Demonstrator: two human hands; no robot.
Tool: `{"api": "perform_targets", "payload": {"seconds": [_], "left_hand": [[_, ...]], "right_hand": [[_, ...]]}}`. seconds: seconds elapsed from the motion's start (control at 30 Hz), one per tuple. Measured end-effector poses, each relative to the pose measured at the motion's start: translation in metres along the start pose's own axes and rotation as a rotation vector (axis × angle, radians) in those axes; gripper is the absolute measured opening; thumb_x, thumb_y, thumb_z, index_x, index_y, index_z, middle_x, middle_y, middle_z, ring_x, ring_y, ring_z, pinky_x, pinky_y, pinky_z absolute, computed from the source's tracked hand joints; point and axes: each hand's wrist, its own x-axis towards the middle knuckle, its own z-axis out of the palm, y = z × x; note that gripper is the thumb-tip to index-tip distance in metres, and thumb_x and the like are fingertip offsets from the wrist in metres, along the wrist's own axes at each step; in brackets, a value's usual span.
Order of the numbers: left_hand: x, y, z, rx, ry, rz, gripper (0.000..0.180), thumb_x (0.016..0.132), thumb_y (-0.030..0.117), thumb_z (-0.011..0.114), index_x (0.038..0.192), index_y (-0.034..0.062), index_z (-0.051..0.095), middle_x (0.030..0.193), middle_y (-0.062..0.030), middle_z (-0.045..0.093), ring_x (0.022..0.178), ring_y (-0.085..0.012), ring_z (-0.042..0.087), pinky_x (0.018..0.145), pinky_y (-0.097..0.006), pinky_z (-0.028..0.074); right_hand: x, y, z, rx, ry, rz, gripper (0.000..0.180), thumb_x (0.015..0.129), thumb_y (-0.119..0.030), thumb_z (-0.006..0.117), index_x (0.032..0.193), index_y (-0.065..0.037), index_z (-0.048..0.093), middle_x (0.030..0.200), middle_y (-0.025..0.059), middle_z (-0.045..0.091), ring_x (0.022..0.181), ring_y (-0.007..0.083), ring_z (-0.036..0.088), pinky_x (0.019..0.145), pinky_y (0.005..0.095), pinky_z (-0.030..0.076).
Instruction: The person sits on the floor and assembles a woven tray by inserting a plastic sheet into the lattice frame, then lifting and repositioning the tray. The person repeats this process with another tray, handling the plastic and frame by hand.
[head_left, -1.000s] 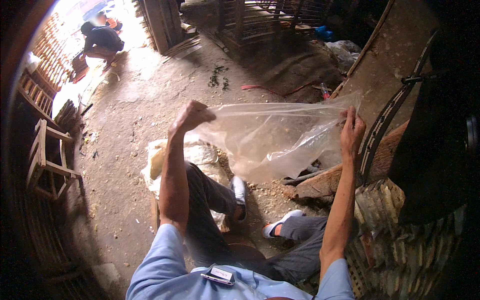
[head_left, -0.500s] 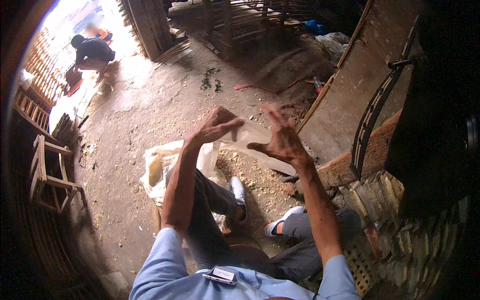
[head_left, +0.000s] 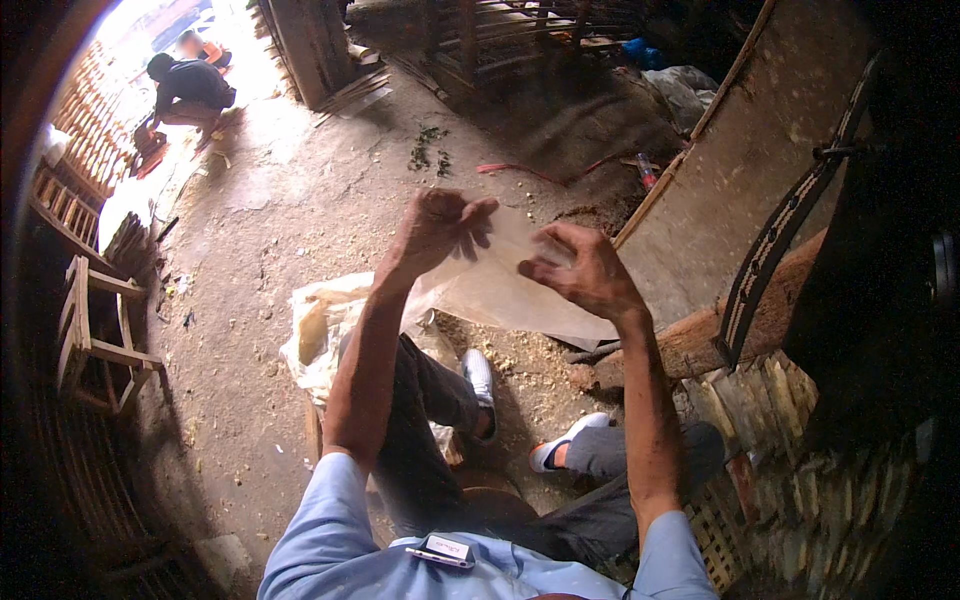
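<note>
A thin, see-through plastic sheet (head_left: 525, 300), possibly a flattened bag, hangs slanting in front of my knees. My left hand (head_left: 440, 235) grips its upper left part, the fingers bent and somewhat smeared by motion. On the other side my right hand (head_left: 585, 268) has its fingers curled in at the sheet, with a small gap between thumb and fingertips; the exact contact is hard to see. By my left knee, pale crumpled plastic (head_left: 318, 325) lies over a low wooden support.
Yellowish crumbs litter the concrete floor (head_left: 260, 250). A wooden stool frame (head_left: 110, 340) stands at left. A log (head_left: 710, 320), a leaning board (head_left: 735, 120) and stacked slats (head_left: 800, 460) are at right. One person (head_left: 190, 88) crouches by the bright doorway, another beyond.
The fingers of my right hand, spread before, are now curled in. My left hand has risen a little and the plastic sheet shows wider between the hands.
</note>
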Motion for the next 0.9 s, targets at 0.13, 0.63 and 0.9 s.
{"api": "perform_targets", "payload": {"seconds": [0.13,0.63,0.9], "left_hand": [[0.016,-0.029,-0.004,-0.027,0.13,0.167,0.032,0.097,0.028,0.074,0.08,0.0009,0.074,0.062,-0.0028,0.069,0.05,-0.0062,0.06,0.043,-0.024,0.044],[0.012,-0.035,-0.036,-0.008,-0.201,0.12,0.026,0.09,0.023,0.08,0.103,0.0007,0.078,0.092,-0.0107,0.077,0.085,-0.0145,0.072,0.079,-0.032,0.059],[0.008,-0.025,-0.029,0.062,-0.194,0.065,0.023,0.094,0.017,0.076,0.104,-0.0029,0.073,0.095,-0.0127,0.076,0.082,-0.0193,0.073,0.076,-0.031,0.06]], "right_hand": [[0.006,0.007,-0.005,0.381,-0.4,0.481,0.041,0.094,-0.036,0.074,0.109,0.003,0.07,0.09,0.0148,0.075,0.083,0.0212,0.074,0.077,0.0351,0.058],[0.002,0.008,-0.017,0.381,0.232,0.439,0.054,0.109,-0.05,0.044,0.087,-0.005,0.063,0.048,-0.0014,0.047,0.039,0.0088,0.048,0.041,0.0277,0.041],[-0.003,0.018,-0.021,0.37,0.341,0.378,0.053,0.11,-0.045,0.043,0.091,-0.002,0.067,0.057,0.0036,0.061,0.046,0.0125,0.059,0.043,0.0292,0.045]]}}
